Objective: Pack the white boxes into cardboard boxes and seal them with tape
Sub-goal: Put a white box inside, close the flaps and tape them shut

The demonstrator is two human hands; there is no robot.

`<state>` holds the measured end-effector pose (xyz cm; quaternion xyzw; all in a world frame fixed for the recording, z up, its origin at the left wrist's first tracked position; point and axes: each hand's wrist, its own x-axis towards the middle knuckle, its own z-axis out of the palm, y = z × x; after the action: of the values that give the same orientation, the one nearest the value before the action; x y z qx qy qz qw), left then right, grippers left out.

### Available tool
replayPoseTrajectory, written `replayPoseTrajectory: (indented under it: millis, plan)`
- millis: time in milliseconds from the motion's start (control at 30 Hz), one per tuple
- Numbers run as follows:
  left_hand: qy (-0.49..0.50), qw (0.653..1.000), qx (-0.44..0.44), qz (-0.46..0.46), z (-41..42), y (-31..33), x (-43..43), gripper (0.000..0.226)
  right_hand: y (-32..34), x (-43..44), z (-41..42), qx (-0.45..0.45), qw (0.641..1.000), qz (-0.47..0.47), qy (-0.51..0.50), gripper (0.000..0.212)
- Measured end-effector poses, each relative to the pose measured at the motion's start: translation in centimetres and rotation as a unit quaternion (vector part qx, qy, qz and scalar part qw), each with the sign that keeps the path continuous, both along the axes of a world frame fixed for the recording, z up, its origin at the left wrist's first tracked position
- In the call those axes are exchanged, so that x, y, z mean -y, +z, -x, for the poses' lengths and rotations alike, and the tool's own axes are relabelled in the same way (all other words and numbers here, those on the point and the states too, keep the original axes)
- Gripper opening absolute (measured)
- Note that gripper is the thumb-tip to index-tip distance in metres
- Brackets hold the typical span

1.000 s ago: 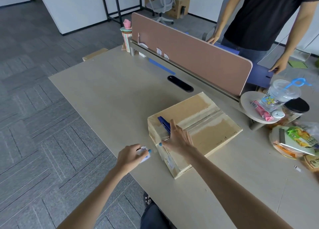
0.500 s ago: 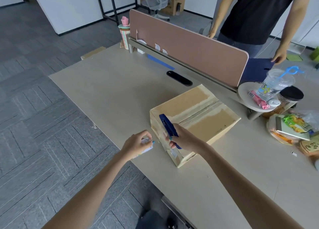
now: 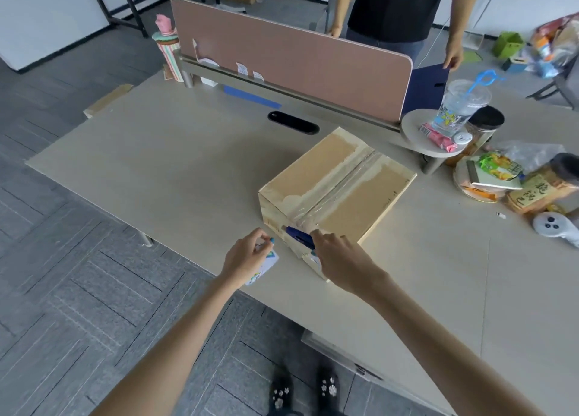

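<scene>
A closed cardboard box (image 3: 338, 177) sits on the desk (image 3: 156, 171), with clear tape along its top seam and down its near side. My right hand (image 3: 338, 256) grips a blue utility knife (image 3: 299, 235) whose tip lies against the box's near side, at the tape. My left hand (image 3: 247, 257) holds a small white roll of tape (image 3: 264, 267) just left of the box, near the desk's front edge. No white boxes show; the carton's inside is hidden.
A pink partition (image 3: 291, 58) runs along the desk's far side, with a person in a black shirt (image 3: 394, 8) behind it. Snacks, jars and a plastic cup (image 3: 460, 105) crowd the right. A white controller (image 3: 551, 226) lies at far right.
My right hand brought the blue knife off the box's top and down its near side. My left hand stayed by the box with the tape roll. The camera moved closer and higher.
</scene>
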<state>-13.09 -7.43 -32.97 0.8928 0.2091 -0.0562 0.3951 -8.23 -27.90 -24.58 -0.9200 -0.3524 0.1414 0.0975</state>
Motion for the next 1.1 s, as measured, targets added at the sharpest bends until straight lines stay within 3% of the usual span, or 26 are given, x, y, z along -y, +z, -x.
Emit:
replayPoseTrajectory:
  millis: [200, 367, 467, 767, 967, 1100]
  plan:
    - [-0.009, 1.0, 0.006, -0.013, -0.2, 0.5, 0.1, 0.02, 0.0, -1.9, 2.0, 0.055, 0.994, 0.095, -0.006, 0.039]
    - [-0.004, 1.0, 0.018, -0.011, -0.2, 1.0, 0.5, 0.012, -0.3, -3.1, 2.3, 0.111, 0.988, 0.105, -0.015, 0.027]
    - [-0.008, 0.999, 0.024, -0.029, -0.3, 1.0, 0.2, 0.014, -1.3, -2.8, 3.0, 0.032, 0.991, 0.126, -0.027, 0.026]
    - [-0.079, 0.974, 0.067, -0.203, 0.8, 1.3, -1.4, 0.012, -0.4, -0.9, 4.3, 0.018, 0.996, 0.045, -0.069, 0.032]
    - [-0.03, 0.98, 0.041, -0.193, 2.2, 0.8, -2.0, 0.015, -0.7, -2.3, 3.3, 0.003, 0.997, -0.028, -0.076, 0.027]
    - [-0.056, 0.982, 0.046, -0.172, 2.7, 0.7, -2.1, 0.016, -0.7, -3.6, 1.2, -0.006, 0.995, -0.066, -0.072, 0.031]
